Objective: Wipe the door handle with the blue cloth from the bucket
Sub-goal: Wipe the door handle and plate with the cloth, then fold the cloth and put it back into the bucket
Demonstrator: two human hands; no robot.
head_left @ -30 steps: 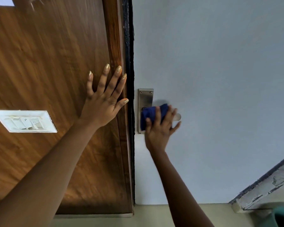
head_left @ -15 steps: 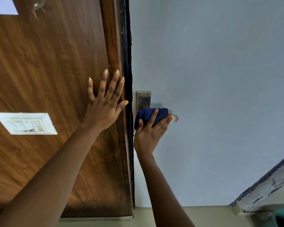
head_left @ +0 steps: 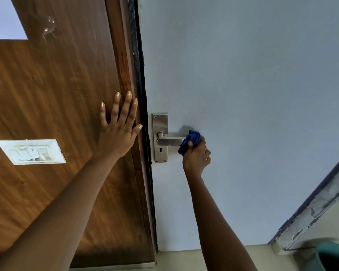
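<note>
- While the right hand [head_left: 196,156] is closed in a fist around the blue cloth [head_left: 190,142], the cloth sits bunched at the free outer end of the door handle [head_left: 171,141], covering that tip.
- Right-hand fingers: curled tight and pressed together, pinching the cloth against the lever; the fingertips themselves are hidden on the far side of the wad.
- Left hand [head_left: 119,132]: flat on the brown wooden surface [head_left: 53,106], fingers spread and pointing up, holding nothing. It lies just left of the dark door edge [head_left: 143,122] and apart from the handle.
- Handle long axis: horizontal. The lever runs from its pivot on the steel backplate [head_left: 160,122], leftward of the cloth, out to the covered tip on the right.
- Key relation: the bare, uncovered length of lever lies to the left of the right-hand fingers, between the cloth and the pivot. The keyhole [head_left: 160,150] sits below the lever on the same plate.
- Nearer hand: the right hand is on the handle; the left is beyond the door edge and serves only as a brace.
- Judgement: the wipe is under way, and a stroke along the lever would have to travel leftward toward the pivot, following the horizontal axis.
- Judgement: downward pressure on the tip may depress the lever; a grip that rides along the axis avoids this.
- Bucket: a green rim [head_left: 333,255] shows at the lower right corner, well apart from the handle; whether it is the bucket cannot be told.
</note>
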